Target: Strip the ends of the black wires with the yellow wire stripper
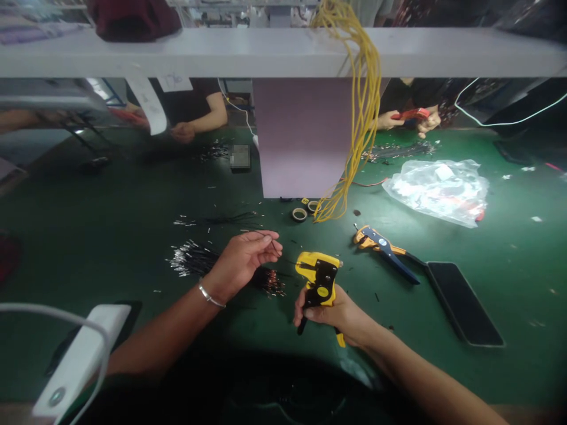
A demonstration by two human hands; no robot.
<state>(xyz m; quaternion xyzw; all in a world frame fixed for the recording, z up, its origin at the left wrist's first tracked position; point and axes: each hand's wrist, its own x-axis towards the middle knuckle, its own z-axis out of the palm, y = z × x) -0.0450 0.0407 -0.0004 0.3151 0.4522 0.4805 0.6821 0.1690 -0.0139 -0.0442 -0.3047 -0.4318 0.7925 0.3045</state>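
Observation:
My left hand [248,257] pinches a thin black wire [275,247] between thumb and fingers. The wire's end points right, near the jaws of a yellow and black wire stripper [319,277]; I cannot tell whether it lies inside them. My right hand [334,310] is wrapped round the stripper's handles and holds it upright. Beneath my left wrist lies a bundle of black wires [195,258] with silvery ends to the left. Bare copper ends [273,283] show at the bundle's right. A few loose black wires [234,219] rest just behind it.
An orange and blue wire stripper [385,251] lies beside a dark phone [464,304] at right. Behind are a clear plastic bag [438,192], tape rolls [299,214] and yellow wires [361,118] hanging from a shelf [212,53]. A white power strip [82,360] sits front left. Co-workers' hands [183,131] show across the table.

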